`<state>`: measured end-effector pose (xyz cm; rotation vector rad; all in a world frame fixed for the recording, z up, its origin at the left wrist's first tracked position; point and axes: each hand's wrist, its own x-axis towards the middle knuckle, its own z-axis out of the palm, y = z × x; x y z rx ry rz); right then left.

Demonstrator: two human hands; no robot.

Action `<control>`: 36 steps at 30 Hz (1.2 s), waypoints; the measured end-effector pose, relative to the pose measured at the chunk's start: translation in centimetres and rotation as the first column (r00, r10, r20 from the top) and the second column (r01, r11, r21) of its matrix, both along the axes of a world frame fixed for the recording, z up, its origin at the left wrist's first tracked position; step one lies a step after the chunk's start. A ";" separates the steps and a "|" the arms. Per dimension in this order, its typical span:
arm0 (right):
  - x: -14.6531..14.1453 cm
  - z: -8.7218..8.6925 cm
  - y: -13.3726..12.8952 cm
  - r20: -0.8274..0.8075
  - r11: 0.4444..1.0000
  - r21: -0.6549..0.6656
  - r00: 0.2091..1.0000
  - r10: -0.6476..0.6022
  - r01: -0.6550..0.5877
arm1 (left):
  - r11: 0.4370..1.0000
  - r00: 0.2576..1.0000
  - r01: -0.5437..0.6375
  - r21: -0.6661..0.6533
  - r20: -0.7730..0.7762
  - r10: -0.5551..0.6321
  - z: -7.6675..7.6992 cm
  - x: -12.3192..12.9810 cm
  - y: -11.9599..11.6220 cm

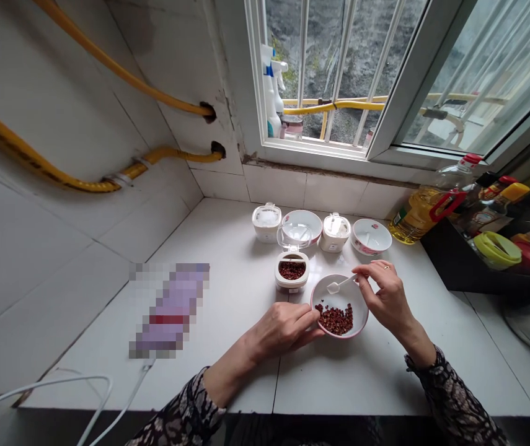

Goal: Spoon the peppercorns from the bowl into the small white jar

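Note:
My left hand [287,327] grips the left rim of a white bowl [361,319] with a pink edge. Dark red peppercorns [338,320] lie in the lower part of that bowl. Between the fingers of my right hand [383,290] is the handle of a small white spoon [334,287], its scoop over the back of the bowl. Just behind and left of the bowl stands a white spice container [291,284], its clear lid [298,235] raised, with more peppercorns inside.
Along the back stand two white containers [267,229] [335,238] and two bowls [312,218] [371,241]. An oil bottle [411,214] and a black rack [448,260] of bottles are at the right. A blurred purple object [172,306] with a white cable [137,387] lies left.

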<state>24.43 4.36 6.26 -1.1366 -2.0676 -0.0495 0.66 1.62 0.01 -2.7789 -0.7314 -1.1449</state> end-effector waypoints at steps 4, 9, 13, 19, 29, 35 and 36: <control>-0.6 -1.7 -0.3 0.078 0.997 -0.080 0.996 0.030 -0.024 | 1.000 1.000 -0.007 -0.018 -0.005 0.006 -0.1 0.0 0.0; -1.9 -2.6 -0.7 -0.035 0.977 -0.192 0.995 0.089 -0.094 | 1.000 1.000 0.000 -0.015 0.009 0.000 -0.3 0.0 0.0; -1.5 -2.5 -0.7 -0.160 0.957 -0.286 0.987 0.010 -0.056 | 1.000 1.000 -0.003 -0.017 0.008 0.004 -0.3 -0.1 0.0; -0.4 -1.6 -0.5 -0.336 0.893 -0.451 0.929 -0.153 -0.016 | 1.000 1.000 0.001 -0.017 -0.002 -0.001 -0.2 -0.1 0.0; -0.3 -1.7 0.0 -0.524 0.808 -0.571 0.821 -0.224 -0.144 | 1.000 1.000 -0.008 -0.011 -0.011 0.008 -0.2 -0.1 0.0; -0.8 -0.9 0.7 -0.550 0.824 -0.545 0.808 -0.211 -0.155 | 1.000 1.000 -0.005 -0.011 -0.005 0.005 -0.4 0.0 0.1; -1.1 -0.5 0.8 -0.549 0.835 -0.527 0.813 -0.194 -0.157 | 1.000 1.000 -0.005 -0.011 -0.002 0.005 -0.4 0.0 0.1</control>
